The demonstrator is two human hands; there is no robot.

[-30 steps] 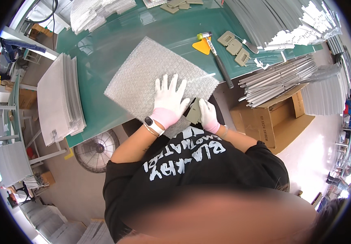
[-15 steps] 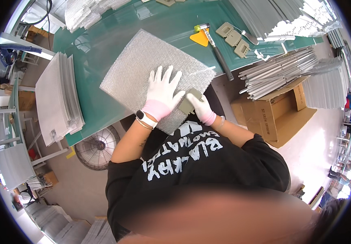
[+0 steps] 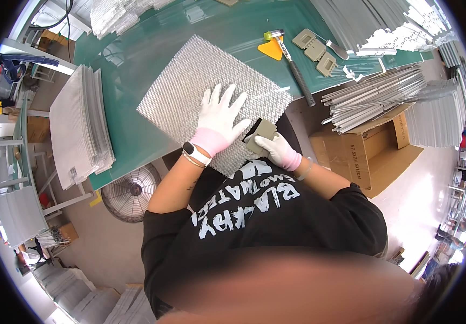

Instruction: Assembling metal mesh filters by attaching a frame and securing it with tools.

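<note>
My left hand [image 3: 218,116], in a white glove with a pink cuff, lies flat with fingers spread on a silvery textured mesh sheet [image 3: 184,81]. The sheet rests at an angle on the green table, one corner reaching over the near edge toward my body. At the sheet's near right edge, my gloved right hand [image 3: 281,151] grips an olive-grey plastic block [image 3: 264,131] between thumb and fingers. The block is tilted, with a dark side showing; whether it touches the sheet I cannot tell.
A hammer [image 3: 294,70], a yellow triangular scraper [image 3: 270,49], several olive plastic pieces [image 3: 315,50] and a knife-like tool [image 3: 336,49] lie at the far right. Stacked sheets [image 3: 76,129] stand left. Right are metal strips [image 3: 370,97] and a cardboard box [image 3: 346,159]; a fan [image 3: 131,191] stands below.
My right hand has turned and tilted the block, so its dark side now shows. My left hand stays flat on the sheet. The whole view has shifted slightly.
</note>
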